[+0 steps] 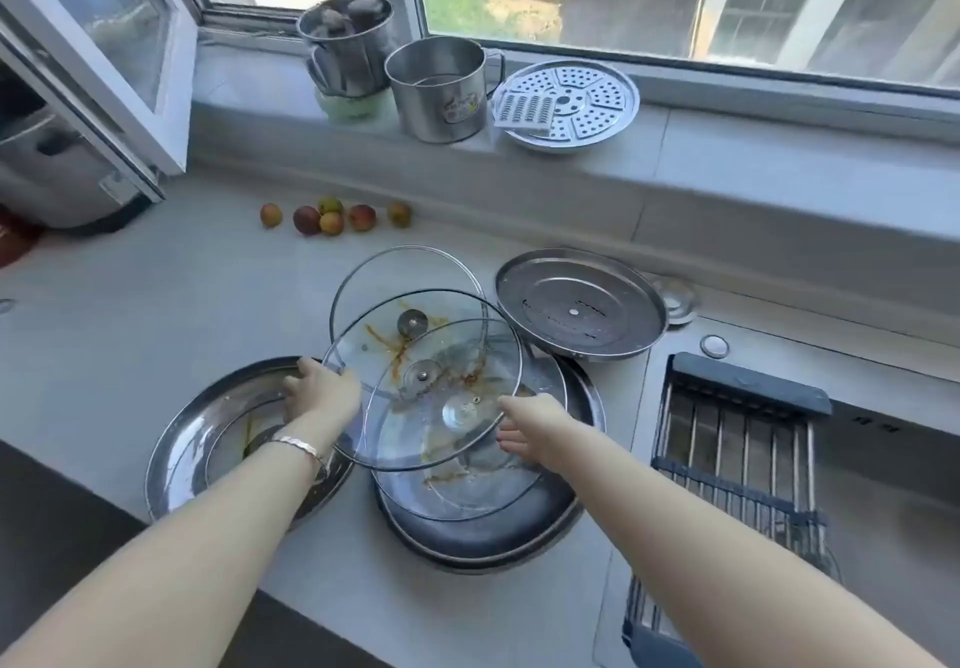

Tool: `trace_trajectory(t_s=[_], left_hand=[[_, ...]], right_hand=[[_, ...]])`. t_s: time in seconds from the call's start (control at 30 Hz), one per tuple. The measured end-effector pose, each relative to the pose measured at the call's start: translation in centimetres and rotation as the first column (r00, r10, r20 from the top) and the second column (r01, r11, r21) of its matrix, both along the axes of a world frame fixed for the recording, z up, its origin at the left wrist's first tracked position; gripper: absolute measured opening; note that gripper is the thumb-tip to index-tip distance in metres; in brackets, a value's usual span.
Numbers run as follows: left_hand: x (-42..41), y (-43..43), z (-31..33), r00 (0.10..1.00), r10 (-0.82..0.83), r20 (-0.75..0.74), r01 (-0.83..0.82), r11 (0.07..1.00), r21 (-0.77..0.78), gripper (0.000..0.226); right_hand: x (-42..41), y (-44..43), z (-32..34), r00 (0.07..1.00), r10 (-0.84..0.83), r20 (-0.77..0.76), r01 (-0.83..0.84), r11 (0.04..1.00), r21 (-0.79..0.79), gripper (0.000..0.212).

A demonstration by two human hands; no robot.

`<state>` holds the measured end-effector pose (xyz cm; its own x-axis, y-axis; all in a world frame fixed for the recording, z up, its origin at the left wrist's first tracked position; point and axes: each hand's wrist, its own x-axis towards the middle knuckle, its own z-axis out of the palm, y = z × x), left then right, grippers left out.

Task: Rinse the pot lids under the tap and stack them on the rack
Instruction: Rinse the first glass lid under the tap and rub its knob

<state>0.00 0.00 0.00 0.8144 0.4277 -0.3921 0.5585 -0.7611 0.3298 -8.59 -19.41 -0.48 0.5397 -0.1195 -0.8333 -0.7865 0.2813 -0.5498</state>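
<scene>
Steel lid (208, 439) is laid on counter (156, 304) at left. Stained glass lid (421, 371) is held tilted over lid pile (483, 537), rim gripped by left hand (324, 389). Right hand (524, 423) is placed at right rim, fingers (506, 441) partly hidden: grip cannot be told. Rack (737, 439) is set over sink (893, 485).

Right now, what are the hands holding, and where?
A stained glass lid, by its rim: left hand grips the left edge; right hand seems to hold the right edge.
</scene>
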Motion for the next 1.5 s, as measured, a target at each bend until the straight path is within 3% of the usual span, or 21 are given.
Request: trace_trajectory(t_s=[0.1, 0.2, 0.43, 0.5, 0.57, 0.63, 0.73, 0.83, 1.07, 1.27, 1.37, 1.5], left_hand=[[1.5, 1.4, -0.7, 1.000, -0.001, -0.024, 0.000, 0.999, -0.037, 0.048], [2.2, 2.0, -1.3, 0.998, 0.029, -0.058, -0.031, 0.999, -0.022, 0.050], [3.3, 4.4, -1.3, 0.993, 0.099, -0.062, -0.110, 0.971, -0.214, 0.043], [3.8, 5.5, -0.2, 0.983, 0.166, -0.084, -0.185, 0.909, -0.373, 0.032], [4.4, 6.4, 1.3, 0.955, 0.208, -0.213, -0.293, 0.786, -0.545, 0.031], [4.7, 6.6, 3.3, 0.939, 0.159, -0.306, -0.323, 0.717, -0.618, 0.038], [4.4, 5.3, 6.7, 0.950, 0.065, -0.305, -0.272, 0.649, -0.710, 0.038], [3.4, 2.8, 8.3, 0.962, -0.024, -0.272, -0.220, 0.524, -0.823, 0.044], [-1.7, -8.4, 8.4, 0.997, -0.035, -0.075, -0.050, 0.468, -0.882, 0.042], [-7.8, -19.0, 7.2, 0.990, -0.141, -0.001, 0.067, 0.476, -0.877, 0.042], [-12.0, -24.4, 7.0, 0.981, -0.194, 0.017, 0.118, 0.521, -0.846, 0.039], [-18.7, -31.3, 6.3, 0.974, -0.227, 0.021, 0.147, 0.556, -0.818, 0.034]], right_hand=[[0.8, 1.4, -0.6, 0.992, -0.126, 0.019, 0.124, 0.989, 0.085, 0.026], [1.3, 2.3, -1.3, 0.959, -0.284, 0.022, 0.277, 0.948, 0.159, 0.040], [0.6, 2.2, -0.2, 0.949, -0.311, 0.040, 0.289, 0.917, 0.277, 0.039], [0.1, 1.8, 0.2, 0.949, -0.310, 0.055, 0.275, 0.903, 0.331, 0.041], [-0.3, 1.6, 0.7, 0.951, -0.299, 0.075, 0.249, 0.888, 0.387, 0.042], [-0.8, 1.4, 1.7, 0.953, -0.283, 0.112, 0.213, 0.883, 0.419, 0.042], [-1.7, 0.4, 3.7, 0.947, -0.248, 0.202, 0.152, 0.904, 0.400, 0.041], [-2.9, -2.2, 5.7, 0.919, -0.255, 0.299, 0.154, 0.934, 0.323, 0.038], [-8.6, -11.6, 8.4, 0.865, -0.285, 0.413, 0.273, 0.958, 0.091, 0.034], [-17.5, -21.1, 7.0, 0.952, -0.173, 0.254, 0.256, 0.905, -0.340, 0.014], [-23.2, -26.2, 5.6, 0.986, -0.072, 0.151, 0.146, 0.815, -0.561, 0.016], [-30.3, -33.6, 4.6, 0.999, 0.045, 0.003, -0.020, 0.516, -0.856, 0.022]])
